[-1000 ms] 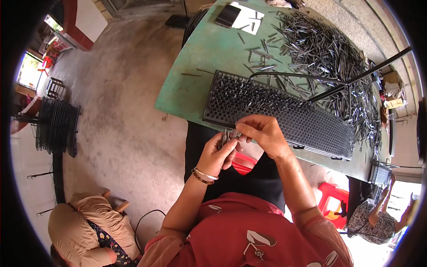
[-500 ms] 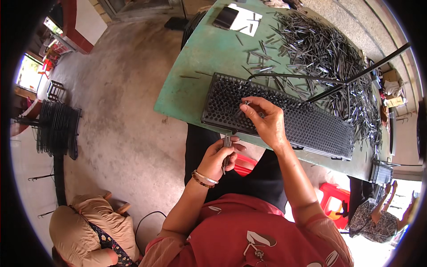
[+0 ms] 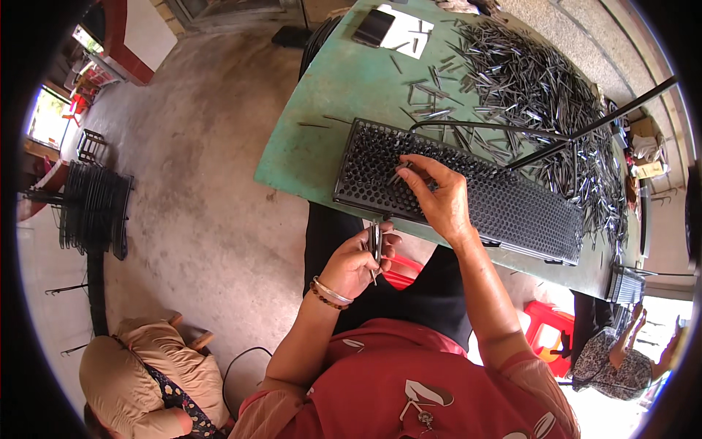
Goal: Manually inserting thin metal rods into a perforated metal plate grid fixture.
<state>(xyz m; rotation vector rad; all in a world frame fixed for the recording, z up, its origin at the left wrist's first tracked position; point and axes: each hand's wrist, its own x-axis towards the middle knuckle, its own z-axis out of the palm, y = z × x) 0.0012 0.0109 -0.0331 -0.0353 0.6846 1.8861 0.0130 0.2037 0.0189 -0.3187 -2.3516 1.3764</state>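
Carried farther, over the left half of the perforated tray point(image 3: 523, 218), my right hand point(image 3: 443, 193) pinches slim rod stock point(image 3: 399, 175), best kept upright, while my left hand point(image 3: 353, 265) grips spare rods point(image 3: 376, 243).

L head cam, fisheye, view dn over shirt point(image 3: 373, 366) to nearby green table point(image 3: 311, 146)

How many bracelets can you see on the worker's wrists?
2, both around the left wrist: a silver one nearer the left hand, and a brown beaded one beside it on the forearm side. Others could be hidden underneath.
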